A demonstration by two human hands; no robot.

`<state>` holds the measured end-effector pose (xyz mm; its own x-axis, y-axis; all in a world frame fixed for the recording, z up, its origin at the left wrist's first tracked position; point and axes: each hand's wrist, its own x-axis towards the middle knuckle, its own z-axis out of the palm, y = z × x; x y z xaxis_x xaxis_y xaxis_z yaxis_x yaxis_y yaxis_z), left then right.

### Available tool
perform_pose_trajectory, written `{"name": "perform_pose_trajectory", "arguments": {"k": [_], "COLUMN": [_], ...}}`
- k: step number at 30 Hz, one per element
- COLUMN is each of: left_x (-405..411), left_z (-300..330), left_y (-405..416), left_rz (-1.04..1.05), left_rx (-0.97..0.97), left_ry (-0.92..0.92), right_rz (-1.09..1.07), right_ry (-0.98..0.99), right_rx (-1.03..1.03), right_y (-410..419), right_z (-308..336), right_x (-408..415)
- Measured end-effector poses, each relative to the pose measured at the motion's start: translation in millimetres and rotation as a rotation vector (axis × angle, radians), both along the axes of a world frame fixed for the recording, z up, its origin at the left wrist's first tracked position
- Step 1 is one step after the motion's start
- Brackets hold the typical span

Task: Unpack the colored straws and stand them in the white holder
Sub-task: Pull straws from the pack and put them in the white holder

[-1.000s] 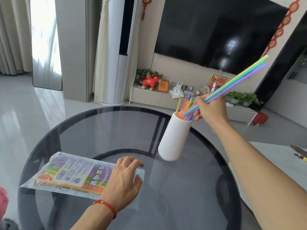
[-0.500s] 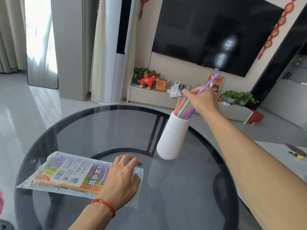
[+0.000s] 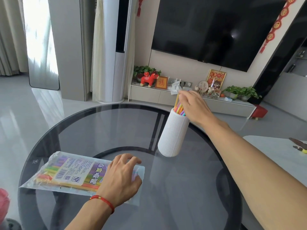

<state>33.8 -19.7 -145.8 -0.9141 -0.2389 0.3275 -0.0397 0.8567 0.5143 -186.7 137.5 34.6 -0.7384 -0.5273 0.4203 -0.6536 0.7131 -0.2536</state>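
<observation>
A white ribbed holder (image 3: 172, 135) stands on the round glass table (image 3: 179, 200), right of centre. Several colored straws (image 3: 179, 109) stick out of its mouth, leaning left. My right hand (image 3: 194, 107) hovers over the holder with its fingers curled round the straw tops; most of the bundle is hidden behind the hand. Near the table's front left lies a clear plastic bag (image 3: 71, 171) with more colored straws inside. My left hand (image 3: 121, 180) rests on the bag's right end, fingers spread and arched, fingertips pressing down.
The dark glass tabletop reaches from the bag to the holder. A second pale table (image 3: 274, 151) with small dark items sits at the right. A TV console with ornaments and plants lines the far wall. Something red (image 3: 3, 201) shows at the left edge.
My right hand lowered the long straws into the holder, so they no longer stick out far to the right. The left hand stayed on the bag.
</observation>
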Motion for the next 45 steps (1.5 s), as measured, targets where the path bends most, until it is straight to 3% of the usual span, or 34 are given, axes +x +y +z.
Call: {"name": "perform_pose_trajectory", "arguments": {"k": [2, 7, 9, 11, 14, 17, 19, 22, 27, 30, 35, 41, 45], "left_x": [5.0, 22.6, 24.0, 21.0, 16.3, 9.8, 6.2, 1.6, -6.0, -9.4, -5.5, -1.8, 8.0], "left_z": [3.7, -0.6, 0.6, 3.4, 6.3, 8.7, 10.9, 11.0, 28.1, 36.3, 29.2, 18.7, 12.3], "left_y": [-4.9, -31.7, -37.6, -37.2, -32.6, -30.3, -27.5, -20.3, 1.3, 15.6, 14.5, 1.4, -5.7], "left_rz": [-0.022, -0.111, -0.16, -0.188, -0.214, -0.228, -0.199, -0.148, -0.116, -0.093, -0.039, 0.029, -0.043], "left_rx": [-0.105, -0.336, -0.381, -0.39, -0.413, -0.424, -0.483, -0.607, -0.796, -0.914, -0.943, -0.74, -0.652], "left_ry": [-0.101, -0.457, -0.552, -0.56, -0.546, -0.529, -0.489, -0.381, -0.121, 0.032, -0.062, -0.195, -0.276], "right_rz": [0.032, 0.132, 0.242, 0.269, 0.202, 0.149, 0.1, 0.04, 0.097, 0.125, 0.166, 0.064, 0.078], "right_ry": [0.018, 0.343, 0.33, 0.174, -0.209, -0.438, -0.513, -0.791, -1.204, -1.331, -1.336, -0.956, -0.79], "right_rx": [-0.021, -0.453, -0.447, -0.323, -0.121, -0.096, -0.164, -0.364, -0.644, -0.851, -0.904, -0.803, -0.685], "right_y": [1.9, 18.2, 25.6, 29.5, 32.5, 33.9, 30.0, 18.9, 8.4, 5.6, 7.2, 11.4, 14.5], "right_z": [1.2, 1.2, -21.0, -60.1, -131.4, -182.4, -195.9, -193.9, -185.9, -186.6, -193.0, -201.5, -201.0], "right_x": [2.9, 33.4, 57.2, 77.5, 101.2, 121.2, 125.7, 126.5, 136.5, 142.3, 143.4, 137.2, 132.3]}}
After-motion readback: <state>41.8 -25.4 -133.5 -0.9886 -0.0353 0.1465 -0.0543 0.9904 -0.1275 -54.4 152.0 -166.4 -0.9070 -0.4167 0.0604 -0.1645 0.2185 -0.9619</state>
